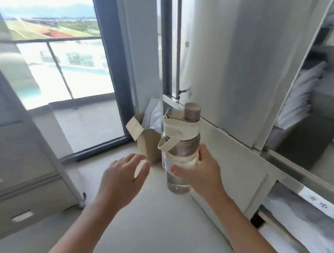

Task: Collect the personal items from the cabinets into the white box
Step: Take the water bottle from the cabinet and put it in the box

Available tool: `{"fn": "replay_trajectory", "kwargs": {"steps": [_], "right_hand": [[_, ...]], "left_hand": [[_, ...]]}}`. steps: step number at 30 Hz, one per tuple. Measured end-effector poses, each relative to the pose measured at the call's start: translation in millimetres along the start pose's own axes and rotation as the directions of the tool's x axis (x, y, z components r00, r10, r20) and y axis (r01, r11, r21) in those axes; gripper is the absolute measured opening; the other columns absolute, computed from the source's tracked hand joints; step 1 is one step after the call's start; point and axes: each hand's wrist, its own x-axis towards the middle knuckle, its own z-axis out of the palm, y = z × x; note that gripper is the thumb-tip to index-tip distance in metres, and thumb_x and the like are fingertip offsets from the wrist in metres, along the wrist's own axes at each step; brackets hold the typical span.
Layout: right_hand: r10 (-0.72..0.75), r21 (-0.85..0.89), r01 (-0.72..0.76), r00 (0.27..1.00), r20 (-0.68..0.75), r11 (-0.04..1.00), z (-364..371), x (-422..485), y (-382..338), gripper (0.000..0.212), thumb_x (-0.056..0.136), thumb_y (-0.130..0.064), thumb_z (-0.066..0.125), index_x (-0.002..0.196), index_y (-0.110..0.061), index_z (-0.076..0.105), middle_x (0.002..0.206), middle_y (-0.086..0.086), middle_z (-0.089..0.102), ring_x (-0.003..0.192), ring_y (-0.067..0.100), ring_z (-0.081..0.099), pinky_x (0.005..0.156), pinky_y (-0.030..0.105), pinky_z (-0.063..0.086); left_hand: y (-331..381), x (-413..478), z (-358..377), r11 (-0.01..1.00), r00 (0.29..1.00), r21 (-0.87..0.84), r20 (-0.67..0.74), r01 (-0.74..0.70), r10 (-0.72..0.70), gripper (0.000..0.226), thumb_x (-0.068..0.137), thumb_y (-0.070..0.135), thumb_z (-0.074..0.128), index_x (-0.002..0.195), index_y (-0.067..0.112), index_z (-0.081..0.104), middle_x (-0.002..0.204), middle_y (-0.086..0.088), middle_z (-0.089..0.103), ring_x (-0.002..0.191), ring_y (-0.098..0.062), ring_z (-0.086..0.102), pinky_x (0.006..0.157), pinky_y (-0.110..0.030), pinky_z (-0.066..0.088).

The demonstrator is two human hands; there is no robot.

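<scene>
Here, a tall grey metal cabinet (pixel 237 59) fills the frame's right. At centre, a clear plastic water bottle with cream band and brown cap (pixel 182 145) stands upright in the right hand (pixel 200 175), fingers clamped round it. The left hand (pixel 118 183) hovers just beside it, fingers apart.

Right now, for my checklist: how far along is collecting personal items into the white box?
Done: the clear plastic bottle with cream band and brown cap is out of the grey metal cabinet. In hand: the right hand grips it upright; the left hand is open beside it. Left: boxing it; no white box is clearly in view.
</scene>
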Motion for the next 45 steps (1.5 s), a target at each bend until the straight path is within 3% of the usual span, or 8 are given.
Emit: {"fn": "replay_trajectory", "kwargs": {"steps": [6,9,13,20,24,31,39,45], "right_hand": [[-0.151,-0.031,0.165,0.954,0.26,0.986,160,-61,-67,0.066,0.048,-0.071,0.08,0.098,-0.04,0.051,0.089,-0.032,0.065,0.084,-0.01,0.061,0.063,0.008,0.046],[-0.163,0.011,0.175,0.896,0.412,0.985,235,-99,-97,0.074,0.044,-0.069,0.08,0.105,-0.036,0.054,0.09,-0.025,0.068,0.085,-0.002,0.064,0.073,0.019,0.051],[-0.194,0.087,0.177,0.777,0.599,0.98,323,-145,-136,0.077,0.045,-0.063,0.08,0.114,-0.038,0.056,0.098,-0.019,0.071,0.092,0.008,0.068,0.084,0.036,0.056],[-0.277,0.224,0.163,0.543,0.793,0.961,441,-198,-183,0.055,0.052,-0.052,0.085,0.099,-0.042,0.057,0.094,-0.025,0.071,0.085,-0.003,0.067,0.071,0.022,0.053],[-0.309,0.256,0.181,0.403,0.861,0.949,502,-205,-187,0.055,0.052,-0.053,0.085,0.098,-0.038,0.059,0.094,-0.021,0.072,0.085,0.001,0.068,0.075,0.03,0.058],[-0.31,0.27,0.239,0.147,0.939,0.933,602,-220,-184,0.059,0.052,-0.061,0.084,0.1,-0.043,0.055,0.094,-0.029,0.07,0.083,-0.003,0.067,0.076,0.03,0.059],[-0.241,0.274,0.198,-0.175,0.955,0.941,705,-310,-199,0.065,0.055,-0.053,0.089,0.111,-0.043,0.058,0.102,-0.03,0.071,0.091,-0.005,0.069,0.082,0.034,0.061],[-0.177,0.241,0.252,-0.253,0.951,0.937,798,-387,-192,0.066,0.054,-0.053,0.09,0.111,-0.042,0.059,0.1,-0.023,0.073,0.09,0.001,0.07,0.081,0.038,0.061]], "left_hand": [[-125,-113,-94,0.956,0.963,0.128,-0.069,0.266,-0.259,0.05,0.095,0.056,0.028,0.103,0.026,0.067,0.102,0.01,0.071,0.078,-0.026,0.067,0.069,-0.033,0.048],[-172,-168,-146,0.903,0.921,0.185,-0.126,0.387,-0.368,0.053,0.093,0.054,0.028,0.099,0.021,0.068,0.099,0.007,0.07,0.081,-0.024,0.067,0.071,-0.034,0.049],[-217,-245,-209,0.801,0.817,0.195,-0.257,0.567,-0.516,0.061,0.09,0.059,0.024,0.109,0.021,0.068,0.109,0.008,0.07,0.097,-0.017,0.066,0.08,-0.033,0.046],[-275,-342,-255,0.565,0.612,0.238,-0.358,0.79,-0.705,0.045,0.096,0.056,0.028,0.109,0.03,0.063,0.103,0.011,0.067,0.092,-0.021,0.065,0.077,-0.036,0.049],[-304,-363,-253,0.469,0.516,0.218,-0.412,0.856,-0.751,0.038,0.099,0.054,0.033,0.106,0.032,0.063,0.095,0.019,0.065,0.087,-0.008,0.061,0.071,-0.028,0.043],[-348,-390,-249,0.239,0.284,0.155,-0.434,0.959,-0.855,0.047,0.101,0.051,0.034,0.12,0.022,0.065,0.119,0.008,0.068,0.104,-0.018,0.065,0.082,-0.032,0.046],[-379,-476,-266,-0.082,-0.066,0.009,-0.512,0.997,-0.856,0.04,0.099,0.051,0.038,0.112,0.025,0.066,0.111,0.008,0.07,0.099,-0.021,0.066,0.076,-0.029,0.045],[-451,-559,-264,-0.163,-0.196,-0.112,-0.461,0.98,-0.866,0.053,0.091,0.058,0.029,0.112,0.026,0.067,0.111,0.01,0.07,0.1,-0.019,0.066,0.083,-0.032,0.05]]}}
